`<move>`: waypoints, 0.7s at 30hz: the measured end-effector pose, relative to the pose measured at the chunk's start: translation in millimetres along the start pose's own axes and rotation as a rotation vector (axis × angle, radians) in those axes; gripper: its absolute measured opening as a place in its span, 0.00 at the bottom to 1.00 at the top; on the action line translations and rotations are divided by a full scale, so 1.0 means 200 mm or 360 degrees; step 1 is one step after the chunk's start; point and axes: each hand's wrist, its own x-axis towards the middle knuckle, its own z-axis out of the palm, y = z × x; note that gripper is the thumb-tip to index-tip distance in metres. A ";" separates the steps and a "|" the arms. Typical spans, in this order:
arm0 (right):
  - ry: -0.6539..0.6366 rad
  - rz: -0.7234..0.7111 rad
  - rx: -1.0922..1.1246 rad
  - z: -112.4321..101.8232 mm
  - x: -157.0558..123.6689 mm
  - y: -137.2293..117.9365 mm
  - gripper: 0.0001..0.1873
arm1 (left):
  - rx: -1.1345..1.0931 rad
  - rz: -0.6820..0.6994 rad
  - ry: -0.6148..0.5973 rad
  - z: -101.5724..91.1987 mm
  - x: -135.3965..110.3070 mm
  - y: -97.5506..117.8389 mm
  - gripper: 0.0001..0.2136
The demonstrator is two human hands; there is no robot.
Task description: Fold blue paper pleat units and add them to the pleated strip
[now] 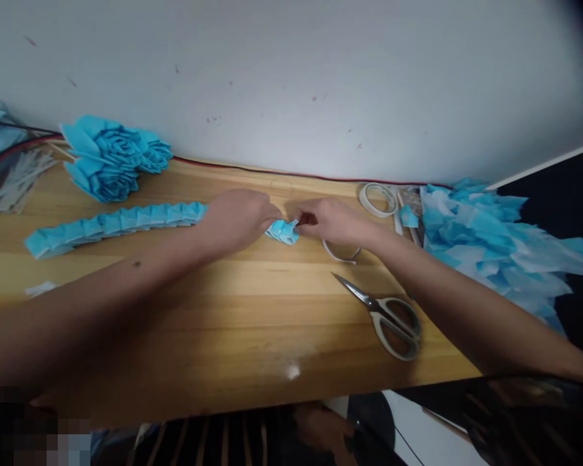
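A long strip of folded light-blue paper (119, 222), pleated in overlapping segments, stretches across the wooden table from the far left toward the middle. My left hand (238, 217) is closed over its right portion, covering part of it. The strip's right end (282, 232) shows between my two hands. There, the fingers of my right hand (328, 220) pinch the edge of the paper. Close below my right hand lies a loop of narrow white strip (342, 257), partly hidden by the wrist. Scissors (375, 305) with pale handles rest nearer the front, blades pointing left.
Blue paper roses (114, 152) lie at the back left, beside a bundle of white ties (22, 181). A tape roll (379, 199) sits at the back right near a heap of blue and white paper (505, 239). A red-black cable (272, 171) follows the wall.
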 end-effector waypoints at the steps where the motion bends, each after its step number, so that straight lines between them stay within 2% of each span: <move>1: 0.0000 0.0035 0.0015 0.01 0.00 0.00 0.05 | -0.0029 0.0033 -0.0020 0.01 0.03 -0.01 0.17; 4: 0.0018 0.0085 0.0083 0.02 0.01 -0.01 0.04 | -0.0086 0.0062 -0.0076 0.04 0.10 -0.04 0.17; 9: 0.0194 -0.0002 0.0224 0.05 -0.03 -0.01 0.04 | -0.0083 0.0042 -0.0105 0.07 0.13 -0.06 0.18; 16: 0.0346 -0.0072 0.0161 0.09 -0.15 -0.03 0.05 | 0.0059 0.0031 -0.0231 -0.02 0.12 0.02 0.18; 21: 0.0376 -0.0051 0.0226 0.14 -0.15 -0.02 0.05 | 0.0256 0.0062 -0.0274 -0.05 0.12 0.05 0.16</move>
